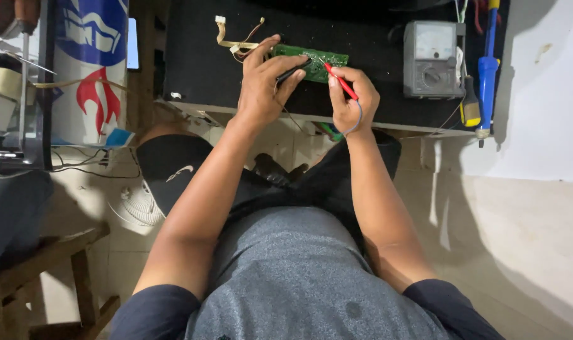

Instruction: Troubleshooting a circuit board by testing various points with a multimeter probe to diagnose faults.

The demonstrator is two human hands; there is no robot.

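Steadily, I pinch the black probe (292, 72) in my left hand (261, 85) and the red probe (341, 82) in my right hand (351, 101), tips angled onto the green circuit board (311, 62) for contact.

I sit at the near edge of the low table (198, 82), my knees under it. On it, straight ahead of me, lies the circuit board (315, 62). My left hand (264, 85) rests on the board's left end, holding one probe (292, 72) across it. My right hand (352, 101) is just right of that, its probe (340, 80) slanting up-left onto the board. A ribbon cable (226, 39) lies behind and left of the board. The meter (432, 58) stands to the right, with a screwdriver (487, 69) further right at the table's edge. A cylinder (88, 69) stands on the floor to the table's left.
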